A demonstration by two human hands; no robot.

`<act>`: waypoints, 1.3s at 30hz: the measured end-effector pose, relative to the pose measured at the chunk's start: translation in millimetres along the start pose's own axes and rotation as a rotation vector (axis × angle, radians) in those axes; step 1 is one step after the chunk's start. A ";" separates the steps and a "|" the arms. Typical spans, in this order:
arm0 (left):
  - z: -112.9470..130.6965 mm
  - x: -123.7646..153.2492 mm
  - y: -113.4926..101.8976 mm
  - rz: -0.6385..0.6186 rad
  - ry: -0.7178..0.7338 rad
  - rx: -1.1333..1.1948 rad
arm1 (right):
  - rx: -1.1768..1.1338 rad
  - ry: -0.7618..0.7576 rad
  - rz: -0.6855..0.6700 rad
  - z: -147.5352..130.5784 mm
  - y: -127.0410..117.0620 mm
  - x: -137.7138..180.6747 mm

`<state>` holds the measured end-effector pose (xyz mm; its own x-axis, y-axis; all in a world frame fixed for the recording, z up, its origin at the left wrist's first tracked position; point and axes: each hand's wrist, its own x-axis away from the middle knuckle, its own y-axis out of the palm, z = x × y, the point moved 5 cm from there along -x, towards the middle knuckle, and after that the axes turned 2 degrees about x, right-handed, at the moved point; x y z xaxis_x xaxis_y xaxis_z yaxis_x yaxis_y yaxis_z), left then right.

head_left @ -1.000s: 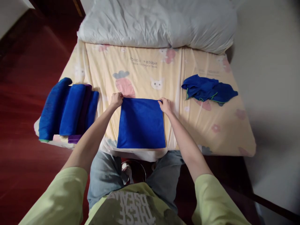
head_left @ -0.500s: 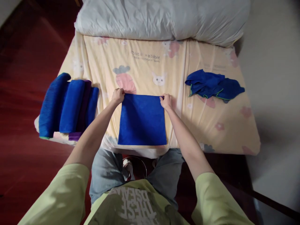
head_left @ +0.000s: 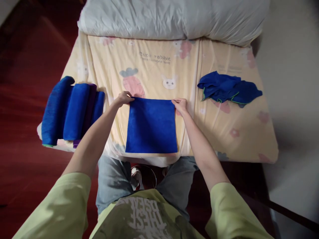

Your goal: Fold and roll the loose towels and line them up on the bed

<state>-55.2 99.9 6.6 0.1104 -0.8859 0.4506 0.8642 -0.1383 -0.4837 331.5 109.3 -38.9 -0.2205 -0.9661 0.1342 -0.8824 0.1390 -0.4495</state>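
- Blue towel (head_left: 152,127) meets the right hand (head_left: 181,105) at its far right corner, where thumb and forefinger look pinched together on the fabric.
- The left hand (head_left: 124,98) has its fingertips at the far left corner; whether they nip the cloth or merely rest there, I cannot tell.
- Between the hands the towel lies square and nearly smooth, its near edge close to the front of the bed. Whether it is one layer or folded is unclear.
- The step in hand, as I judge it, is straightening: both far corners set level, the far edge drawn taut.
- A sound next move calls for both hands acting evenly at those corners, so that the edge neither skews nor puckers.
- Beneath everything runs a cream bedsheet (head_left: 109,69), with a printed white rabbit face (head_left: 169,83) just beyond the towel.
- Beyond the left forearm, rolled blue towels (head_left: 76,111) lie side by side, with a purple towel (head_left: 89,108) among them.
- Well apart on the right, a crumpled blue cloth (head_left: 224,86) shows green edging.
- Across the far end rests a pale, bulky quilt (head_left: 171,18).
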 end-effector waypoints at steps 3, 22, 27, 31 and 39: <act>-1.4 0.0 -1.7 -0.031 -0.011 0.088 | 0.008 0.012 -0.011 -0.3 -1.7 0.7; 3.3 -44.5 17.9 0.278 0.323 -0.336 | 0.375 -0.280 0.019 -3.3 15.3 -38.4; 16.3 -12.1 41.5 0.316 0.502 -0.423 | 0.524 -0.399 -0.012 -21.1 24.9 -13.9; 23.1 29.3 88.8 0.138 0.719 -0.514 | 0.625 -0.568 -0.213 -45.0 52.7 34.5; 6.5 34.0 107.7 0.185 0.604 -0.509 | 0.686 -0.552 -0.245 -29.4 67.1 56.0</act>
<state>44.8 57.8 -25.3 -0.1799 -0.9802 -0.0826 0.5122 -0.0216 -0.8586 247.7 70.9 -35.6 0.3269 -0.9427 -0.0671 -0.3987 -0.0731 -0.9142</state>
